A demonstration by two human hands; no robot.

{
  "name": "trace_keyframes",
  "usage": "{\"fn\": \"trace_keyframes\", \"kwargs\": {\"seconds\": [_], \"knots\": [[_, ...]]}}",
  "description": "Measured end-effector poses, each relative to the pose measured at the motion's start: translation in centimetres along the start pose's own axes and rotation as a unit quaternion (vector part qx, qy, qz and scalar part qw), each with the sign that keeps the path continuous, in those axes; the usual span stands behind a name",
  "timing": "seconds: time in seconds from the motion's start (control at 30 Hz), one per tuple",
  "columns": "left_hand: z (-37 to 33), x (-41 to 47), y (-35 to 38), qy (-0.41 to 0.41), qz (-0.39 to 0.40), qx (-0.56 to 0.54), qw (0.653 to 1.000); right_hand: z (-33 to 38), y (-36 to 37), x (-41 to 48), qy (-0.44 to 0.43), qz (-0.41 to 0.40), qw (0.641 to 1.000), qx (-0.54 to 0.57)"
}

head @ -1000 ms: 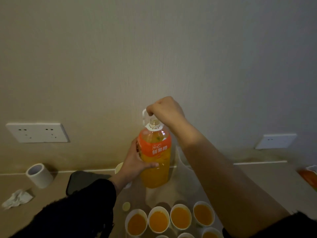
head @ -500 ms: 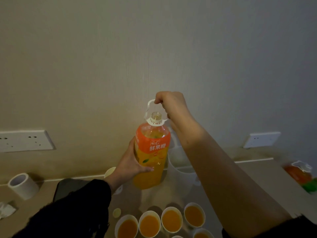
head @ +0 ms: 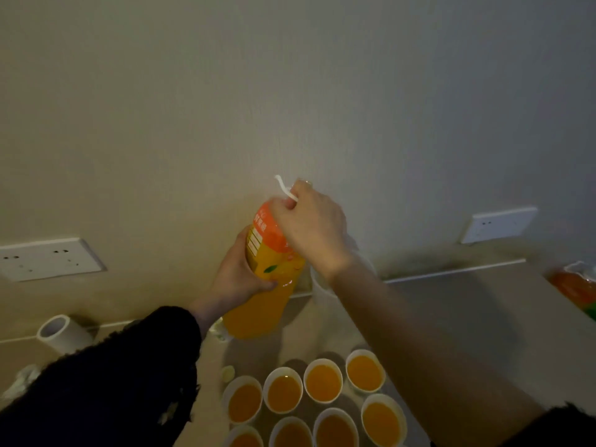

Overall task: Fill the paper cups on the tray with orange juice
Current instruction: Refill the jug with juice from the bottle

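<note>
A large orange juice bottle [head: 267,285] with an orange label is held off the counter, leaning a little to the right. My left hand [head: 235,279] grips its body from the left. My right hand [head: 309,227] covers the bottle's neck and holds the white carry handle [head: 283,188], which sticks up past the knuckles; the mouth is hidden. Several white paper cups [head: 322,382] filled with orange juice stand in rows at the bottom of the view. The tray beneath them cannot be made out.
A tape roll [head: 61,332] and crumpled paper [head: 22,380] lie at the left of the beige counter [head: 467,317]. A small pale cap [head: 228,373] lies by the cups. A clear plastic container [head: 322,288] stands behind my right wrist. Orange packaging [head: 574,285] sits at the right edge. Wall sockets [head: 48,258] flank the scene.
The bottle has been lifted and turned, its label now facing left. My right hand moved down from the handle's top onto the neck. The view shifted down, showing more cups.
</note>
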State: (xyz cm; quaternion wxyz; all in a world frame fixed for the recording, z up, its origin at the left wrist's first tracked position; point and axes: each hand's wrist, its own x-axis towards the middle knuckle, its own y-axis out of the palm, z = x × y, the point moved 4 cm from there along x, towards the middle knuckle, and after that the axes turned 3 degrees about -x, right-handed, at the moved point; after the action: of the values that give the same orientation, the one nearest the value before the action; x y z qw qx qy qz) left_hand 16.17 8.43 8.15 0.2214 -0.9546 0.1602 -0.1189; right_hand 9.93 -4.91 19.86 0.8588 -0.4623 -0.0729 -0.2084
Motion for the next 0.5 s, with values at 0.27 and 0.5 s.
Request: {"fn": "trace_keyframes", "kwargs": {"seconds": [0.27, 0.5], "knots": [[1.4, 0.8, -1.0, -0.038, 0.035, 0.146, 0.988, -3.0, 4.7, -2.3, 0.023, -0.011, 0.999, -0.045], [1.9, 1.1, -0.7, -0.055, 0.072, 0.243, 0.966, -5.0, 6.6, -3.0, 0.09, -0.004, 0.996, -0.022]]}}
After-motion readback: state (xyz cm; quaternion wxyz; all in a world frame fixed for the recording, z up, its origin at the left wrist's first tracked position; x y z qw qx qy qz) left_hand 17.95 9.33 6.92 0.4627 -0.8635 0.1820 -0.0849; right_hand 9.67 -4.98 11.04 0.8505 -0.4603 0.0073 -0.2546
